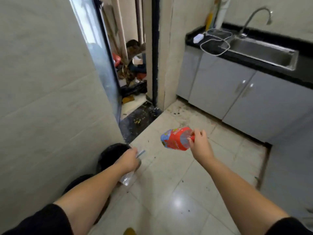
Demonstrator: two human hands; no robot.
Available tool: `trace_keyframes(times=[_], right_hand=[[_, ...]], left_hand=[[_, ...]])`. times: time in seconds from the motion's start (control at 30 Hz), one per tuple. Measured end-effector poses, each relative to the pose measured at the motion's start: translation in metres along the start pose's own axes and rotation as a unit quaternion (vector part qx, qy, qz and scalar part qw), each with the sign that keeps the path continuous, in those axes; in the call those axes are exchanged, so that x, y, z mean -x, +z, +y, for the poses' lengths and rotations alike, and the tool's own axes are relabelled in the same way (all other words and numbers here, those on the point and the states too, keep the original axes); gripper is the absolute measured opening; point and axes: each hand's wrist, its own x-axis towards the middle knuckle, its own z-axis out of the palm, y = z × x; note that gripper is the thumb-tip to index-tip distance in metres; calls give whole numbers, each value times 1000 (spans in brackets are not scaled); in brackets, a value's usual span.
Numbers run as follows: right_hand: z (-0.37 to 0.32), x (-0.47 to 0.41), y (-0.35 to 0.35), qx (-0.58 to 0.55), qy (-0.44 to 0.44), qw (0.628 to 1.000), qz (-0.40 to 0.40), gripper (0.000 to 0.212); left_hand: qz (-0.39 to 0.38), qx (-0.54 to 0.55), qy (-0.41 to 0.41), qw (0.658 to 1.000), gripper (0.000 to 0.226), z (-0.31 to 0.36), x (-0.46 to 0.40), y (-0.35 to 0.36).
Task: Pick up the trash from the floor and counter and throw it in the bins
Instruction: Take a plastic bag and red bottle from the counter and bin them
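My right hand [199, 143] grips the neck of a clear plastic bottle [176, 139] with a red label, held sideways above the tiled floor. My left hand [129, 160] is closed on a clear plastic wrapper [128, 178] that hangs below it, with a thin strip sticking out past the fingers. Just beyond the left hand, against the wall, stands a black bin [111, 153] lined with a dark bag; a second dark bin [76, 182] sits nearer, partly hidden by my left forearm.
Grey cabinets [237, 92] under a black counter [211, 46] with a steel sink [264, 51] and tap run along the right. A doorway [133, 68] ahead opens onto a cluttered heap of rubbish. Dark crumbs dot the floor.
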Motion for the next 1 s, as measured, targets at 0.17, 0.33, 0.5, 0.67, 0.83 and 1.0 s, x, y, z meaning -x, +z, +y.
trace_keyframes(times=[0.17, 0.33, 0.5, 0.67, 0.83, 1.0], right_hand=[[-55, -13, 105, -41, 22, 995, -89, 25], [-67, -64, 235, -71, 36, 984, -156, 23], [-47, -114, 376, -88, 27, 981, -170, 21], [-9, -144, 465, -123, -8, 978, -167, 14], [18, -153, 506, -124, -20, 981, -147, 15], [-3, -146, 497, -130, -25, 980, -148, 15]], left_hand=[[-3, 54, -72, 996, 30, -88, -19, -10], [-2, 80, -130, 988, 25, -174, -101, 37], [20, 106, -151, 983, 29, -238, -215, 121], [52, 89, -195, 975, 30, -290, -310, 205], [6, 71, -213, 974, 49, -325, -354, 260], [21, 45, -196, 979, 64, -336, -321, 254]])
